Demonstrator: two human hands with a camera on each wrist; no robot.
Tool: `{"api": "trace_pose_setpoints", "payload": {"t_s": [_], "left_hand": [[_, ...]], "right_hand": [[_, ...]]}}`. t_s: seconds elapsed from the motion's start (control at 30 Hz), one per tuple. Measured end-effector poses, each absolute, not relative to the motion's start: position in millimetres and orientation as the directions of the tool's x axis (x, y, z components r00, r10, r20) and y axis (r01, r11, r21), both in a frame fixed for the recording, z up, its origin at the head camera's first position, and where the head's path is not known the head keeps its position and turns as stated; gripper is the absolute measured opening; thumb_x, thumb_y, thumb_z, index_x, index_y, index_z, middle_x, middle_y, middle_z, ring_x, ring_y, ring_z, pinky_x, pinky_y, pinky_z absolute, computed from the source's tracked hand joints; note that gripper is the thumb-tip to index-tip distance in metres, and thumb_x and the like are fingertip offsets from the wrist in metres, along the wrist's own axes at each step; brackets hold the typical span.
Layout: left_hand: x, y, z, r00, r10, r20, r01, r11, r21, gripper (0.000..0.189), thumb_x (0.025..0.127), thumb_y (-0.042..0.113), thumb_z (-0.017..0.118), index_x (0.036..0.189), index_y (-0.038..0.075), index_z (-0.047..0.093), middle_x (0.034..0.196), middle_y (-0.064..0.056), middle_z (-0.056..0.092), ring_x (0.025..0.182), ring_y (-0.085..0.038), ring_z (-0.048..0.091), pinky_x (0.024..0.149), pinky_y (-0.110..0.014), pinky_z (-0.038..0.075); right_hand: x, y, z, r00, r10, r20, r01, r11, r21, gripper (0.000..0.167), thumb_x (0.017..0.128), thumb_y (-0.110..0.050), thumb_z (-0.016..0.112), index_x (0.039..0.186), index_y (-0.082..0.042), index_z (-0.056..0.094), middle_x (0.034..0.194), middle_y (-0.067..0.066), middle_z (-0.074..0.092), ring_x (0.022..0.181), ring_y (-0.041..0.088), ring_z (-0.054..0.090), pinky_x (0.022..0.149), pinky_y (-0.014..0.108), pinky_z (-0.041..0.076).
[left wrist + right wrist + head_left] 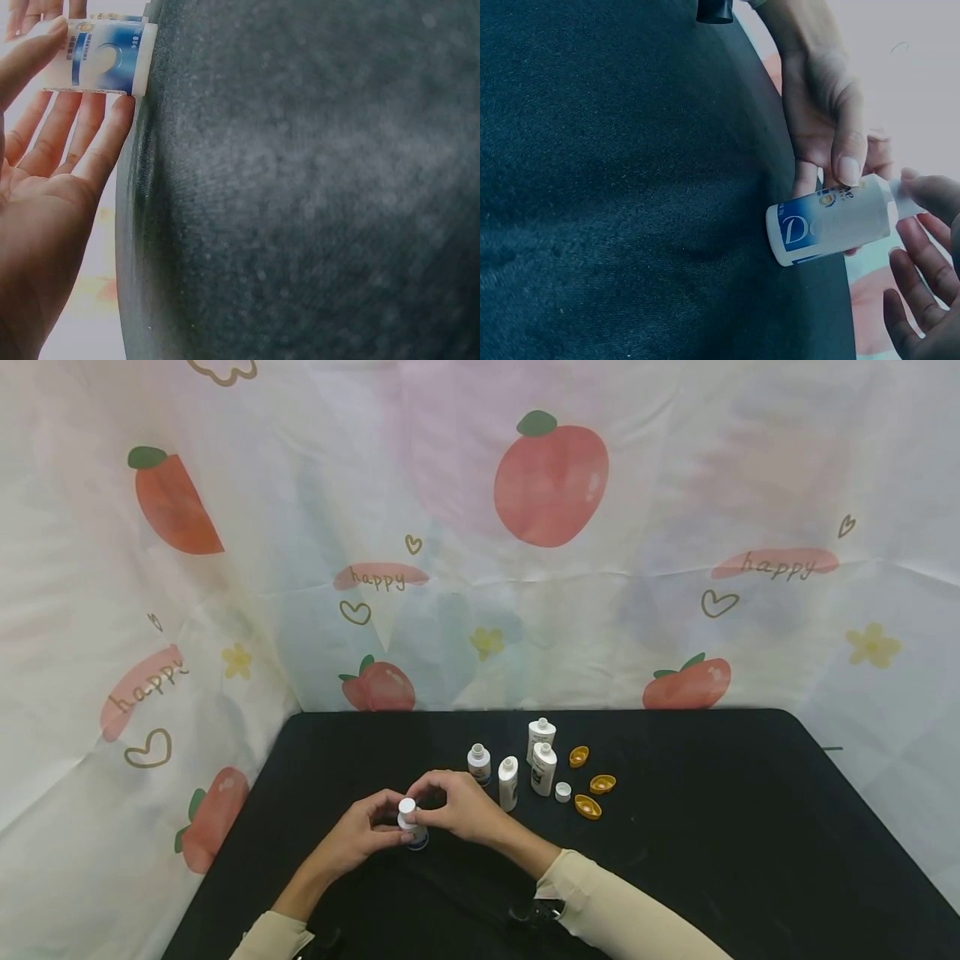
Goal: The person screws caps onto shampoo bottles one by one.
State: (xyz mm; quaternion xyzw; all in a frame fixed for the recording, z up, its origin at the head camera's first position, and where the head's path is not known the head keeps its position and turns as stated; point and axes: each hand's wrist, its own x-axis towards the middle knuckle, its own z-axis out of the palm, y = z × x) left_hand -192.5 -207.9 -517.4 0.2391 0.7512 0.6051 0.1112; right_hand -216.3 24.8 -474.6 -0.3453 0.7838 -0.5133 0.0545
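A small white bottle [417, 838] with a blue-and-white label stands on the black table in front of me. My left hand [351, 837] holds its body between thumb and fingers. The thumb lies across the label of the bottle [831, 222] in the right wrist view. At the top, my right hand [467, 810] pinches the white cap [407, 807] between thumb and fingers. The cap [906, 199] sits on the bottle's neck. In the left wrist view the bottle [101, 58] appears sideways, its base near the table surface.
Beyond my right hand stand several white bottles, among them a round one [478, 763] and a slimmer one [507, 785], without caps. A loose white cap [562, 792] lies beside three gold ingot-shaped pieces [588, 807]. Printed cloth [450, 635] hangs behind the table [712, 827].
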Motion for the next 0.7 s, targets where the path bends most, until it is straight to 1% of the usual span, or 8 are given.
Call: {"api": "trace_pose_setpoints", "payload": {"t_s": [0.13,0.2,0.37,0.47,0.6,0.7], "left_hand": [[-192,-208,-516,-0.859,0.501,0.104,0.204,0.150,0.967,0.041,0.088,0.006,0.079,0.123,-0.002,0.059,0.122,-0.018,0.061,0.110,-0.016,0.066,0.094,-0.033,0.056],[-192,-208,-515,-0.859,0.504,0.094,0.193,0.146,0.970,0.042,0.088,0.005,0.079,0.123,-0.002,0.058,0.122,-0.018,0.060,0.110,-0.016,0.066,0.095,-0.032,0.055],[-191,-206,-512,-0.853,0.516,0.077,0.169,0.133,0.977,0.045,0.087,0.004,0.079,0.125,-0.005,0.056,0.122,-0.016,0.059,0.109,-0.014,0.065,0.095,-0.031,0.055],[-191,-206,-511,-0.842,0.534,0.075,0.165,0.123,0.979,0.049,0.088,0.005,0.079,0.128,-0.008,0.054,0.124,-0.016,0.058,0.109,-0.012,0.064,0.095,-0.030,0.055],[-191,-206,-510,-0.826,0.558,0.081,0.172,0.112,0.979,0.054,0.088,0.005,0.078,0.132,-0.010,0.051,0.128,-0.021,0.056,0.111,-0.012,0.063,0.097,-0.029,0.054],[-191,-206,-506,-0.816,0.570,0.095,0.190,0.109,0.976,0.052,0.090,0.004,0.076,0.134,-0.007,0.051,0.131,-0.025,0.055,0.114,-0.014,0.063,0.097,-0.029,0.053]], "right_hand": [[-215,25,-474,-0.757,-0.598,0.266,-0.482,0.234,-0.845,0.020,0.087,-0.019,0.083,0.105,-0.015,0.074,0.099,-0.006,0.072,0.101,0.029,0.069,0.090,0.047,0.054],[-214,25,-474,-0.755,-0.598,0.269,-0.487,0.237,-0.841,0.021,0.087,-0.020,0.083,0.104,-0.015,0.074,0.098,-0.006,0.072,0.101,0.027,0.069,0.089,0.045,0.054],[-214,25,-474,-0.745,-0.601,0.290,-0.521,0.252,-0.816,0.020,0.087,-0.020,0.083,0.105,-0.016,0.073,0.098,-0.006,0.071,0.099,0.023,0.068,0.089,0.041,0.054],[-213,27,-472,-0.731,-0.609,0.308,-0.546,0.251,-0.799,0.021,0.087,-0.018,0.082,0.105,-0.013,0.073,0.099,-0.004,0.072,0.099,0.024,0.068,0.090,0.042,0.054],[-211,31,-465,-0.706,-0.619,0.344,-0.589,0.244,-0.770,0.023,0.087,-0.016,0.082,0.107,-0.011,0.073,0.101,-0.001,0.072,0.100,0.022,0.067,0.090,0.043,0.054],[-209,36,-456,-0.694,-0.622,0.361,-0.611,0.245,-0.752,0.024,0.086,-0.015,0.083,0.107,-0.011,0.073,0.102,0.000,0.072,0.100,0.017,0.066,0.090,0.042,0.054]]}}
